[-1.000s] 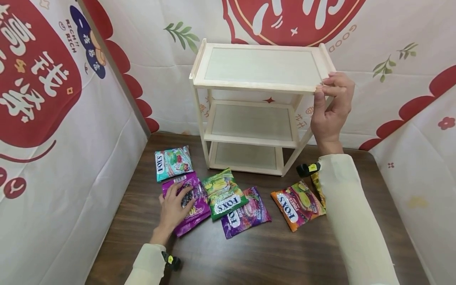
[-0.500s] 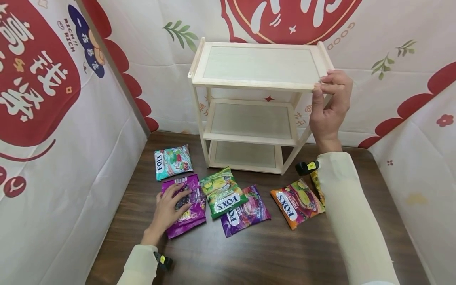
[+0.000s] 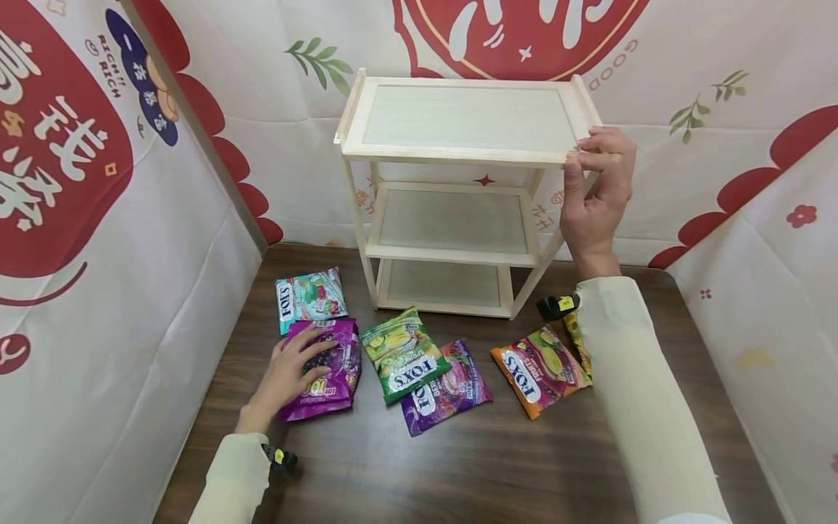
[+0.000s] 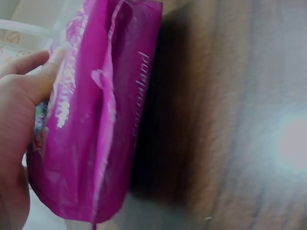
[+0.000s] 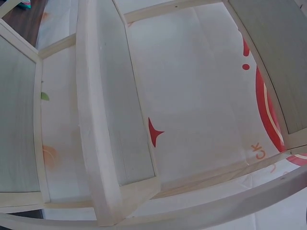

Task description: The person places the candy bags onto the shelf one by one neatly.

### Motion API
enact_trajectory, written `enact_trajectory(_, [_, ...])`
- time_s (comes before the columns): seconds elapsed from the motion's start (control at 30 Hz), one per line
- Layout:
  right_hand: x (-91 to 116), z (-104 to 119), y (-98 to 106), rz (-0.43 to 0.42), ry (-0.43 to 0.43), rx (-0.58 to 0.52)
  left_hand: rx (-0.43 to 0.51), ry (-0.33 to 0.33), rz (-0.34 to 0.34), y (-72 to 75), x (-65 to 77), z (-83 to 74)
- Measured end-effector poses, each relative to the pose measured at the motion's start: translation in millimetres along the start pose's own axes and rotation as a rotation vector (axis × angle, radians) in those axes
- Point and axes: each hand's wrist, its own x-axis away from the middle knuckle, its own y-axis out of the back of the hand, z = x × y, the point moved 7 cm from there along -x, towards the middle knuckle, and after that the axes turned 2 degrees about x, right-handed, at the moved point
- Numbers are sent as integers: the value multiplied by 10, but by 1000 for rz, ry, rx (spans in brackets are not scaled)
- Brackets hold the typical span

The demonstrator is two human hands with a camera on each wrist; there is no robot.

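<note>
My left hand [image 3: 288,375] lies on a magenta candy bag [image 3: 337,375] at the left of the table, its fingers spread across the top. In the left wrist view, the bag [image 4: 81,158] bulges beside the hand, with its crimped seam and "cocoaland" print showing. Its upper end overlaps a teal Fox's candy bag [image 3: 310,297]. At the right, my right hand [image 3: 602,193] grips the front right corner of a pale wooden three-tier shelf [image 3: 468,116], thumb against the front edge. The right wrist view shows the shelf's tiers [image 5: 127,120] but not the hand.
A green Fox's candy bag [image 3: 404,353] partly covers a purple one [image 3: 452,393] in front of the shelf. An orange-edged Fox's bag [image 3: 540,367] lies to the right, near a yellow bag [image 3: 576,338] mostly hidden by the right sleeve. Printed cloth [image 3: 294,182] walls the table [image 3: 425,480].
My left hand and the magenta bag have moved left together, away from the green bag, and the magenta bag has turned straighter. My right hand keeps its grip on the shelf.
</note>
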Motion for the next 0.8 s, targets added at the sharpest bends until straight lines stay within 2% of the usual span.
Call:
enact_trajectory(0.3, [14,-61,-2,0,0,3,-20,13,79,82,-33,113])
enact_trajectory(0.53, [11,-44,-15,4,0,4,-83,33,100,100,-86,8])
enact_trajectory(0.7, [5,5,-21,-7,-4,-11,-152,58,17,65,-172,-207])
enact_trajectory(0.8, [-1,20,-27,-15,-6,-17,-166,35,-62,12,-248,-418])
